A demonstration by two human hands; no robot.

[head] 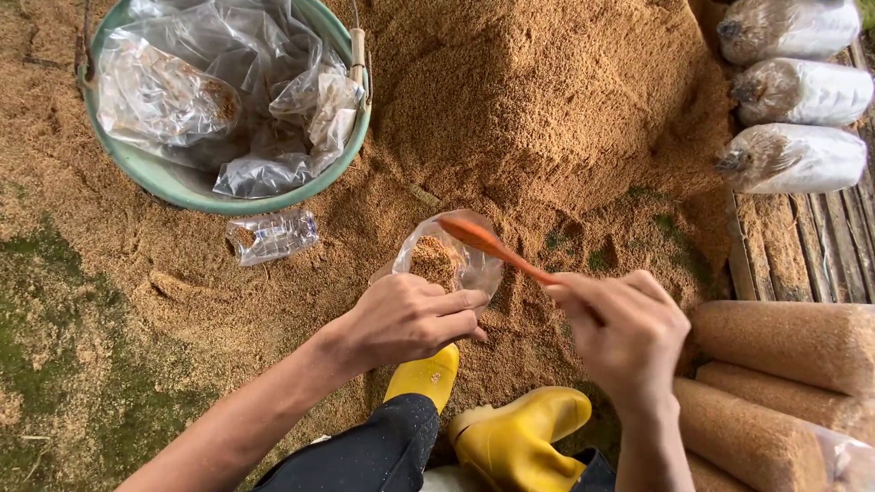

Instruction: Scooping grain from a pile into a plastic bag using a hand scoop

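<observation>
My left hand [406,319] grips the rim of a small clear plastic bag [447,255] partly filled with sawdust, holding it open on the ground. My right hand [624,328] is closed around the handle of an orange spoon [492,246], whose bowl sits over the bag's mouth. A big heap of brown sawdust [547,100] rises just behind the bag. My yellow rubber boots [510,433] are below the hands.
A green basin [182,187] of crumpled clear plastic bags stands at the upper left. A squashed plastic bottle [272,237] lies beneath it. Packed sawdust bags [793,91] lie on wooden slats at upper right, and cylindrical packed ones [784,342] at lower right.
</observation>
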